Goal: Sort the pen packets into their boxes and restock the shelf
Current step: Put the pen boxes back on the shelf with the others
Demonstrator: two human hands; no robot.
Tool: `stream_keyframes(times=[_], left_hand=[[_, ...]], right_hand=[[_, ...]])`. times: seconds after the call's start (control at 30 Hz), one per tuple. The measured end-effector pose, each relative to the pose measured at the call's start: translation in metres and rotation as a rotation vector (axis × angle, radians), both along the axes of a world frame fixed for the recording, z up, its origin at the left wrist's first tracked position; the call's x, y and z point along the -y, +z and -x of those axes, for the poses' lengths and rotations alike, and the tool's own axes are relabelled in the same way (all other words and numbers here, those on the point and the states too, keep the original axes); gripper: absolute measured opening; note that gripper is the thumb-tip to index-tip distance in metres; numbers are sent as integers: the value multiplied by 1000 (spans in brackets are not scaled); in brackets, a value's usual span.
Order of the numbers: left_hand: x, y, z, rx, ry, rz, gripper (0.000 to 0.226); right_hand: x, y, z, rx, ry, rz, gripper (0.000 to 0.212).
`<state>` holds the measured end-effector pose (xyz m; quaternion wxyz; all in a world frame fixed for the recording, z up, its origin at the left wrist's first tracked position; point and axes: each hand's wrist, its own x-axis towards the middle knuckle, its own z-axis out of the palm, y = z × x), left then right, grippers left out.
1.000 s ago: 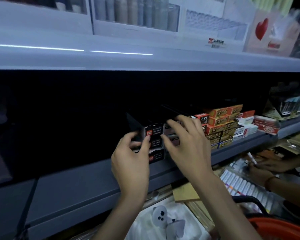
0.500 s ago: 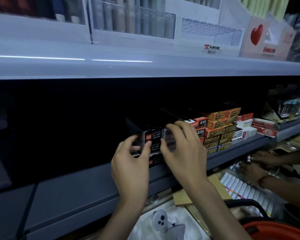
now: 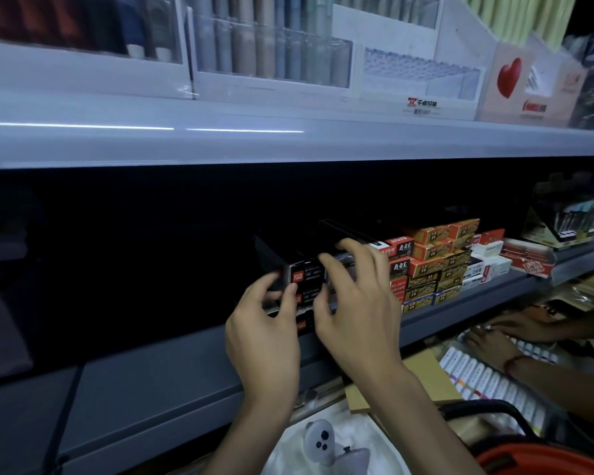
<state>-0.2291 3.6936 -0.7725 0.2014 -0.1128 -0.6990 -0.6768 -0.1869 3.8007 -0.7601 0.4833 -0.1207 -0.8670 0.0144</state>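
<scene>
A stack of black pen boxes point(image 3: 307, 275) with red labels stands on the grey shelf point(image 3: 158, 382). My left hand point(image 3: 264, 334) pinches the stack's left side, thumb and fingers curled round the boxes. My right hand point(image 3: 357, 310) lies over the stack's right side, its fingers bent onto the top box and its thumb against the front. Right of the stack sit stacked orange and red pen boxes point(image 3: 436, 258). The lower black boxes are partly hidden by my hands.
Another person's hands point(image 3: 504, 334) work over a row of white markers point(image 3: 484, 378) at lower right. A red basket point(image 3: 542, 461) is at the bottom right, a white controller point(image 3: 319, 440) on a bag below. Display bins fill the upper shelf point(image 3: 254, 135).
My hands have stayed on the black stack, with the fingers closing a little tighter round it. The other person's hands moved down onto the markers.
</scene>
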Motion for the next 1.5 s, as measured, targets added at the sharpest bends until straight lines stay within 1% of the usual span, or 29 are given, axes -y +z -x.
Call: stream_keyframes(times=[0.3, 0.6, 0.87, 1.1, 1.33, 1.5], left_hand=[[2, 1, -4, 4, -18, -10, 25], [3, 4, -5, 0, -32, -1, 24], [7, 2, -4, -13, -62, 1, 23], [6, 2, -6, -22, -62, 23, 25], [13, -1, 0, -37, -92, 128, 28], [25, 5, 6, -50, -173, 252, 38]], right_hand=[[0, 0, -3, -40, 52, 38, 40], [-2, -1, -2, -39, 64, 64, 43], [-4, 0, -4, -59, 79, 52, 43], [-7, -1, -5, -34, 77, 53, 43], [-5, 2, -9, -15, 62, 61, 44], [1, 2, -15, -10, 70, 94, 46]])
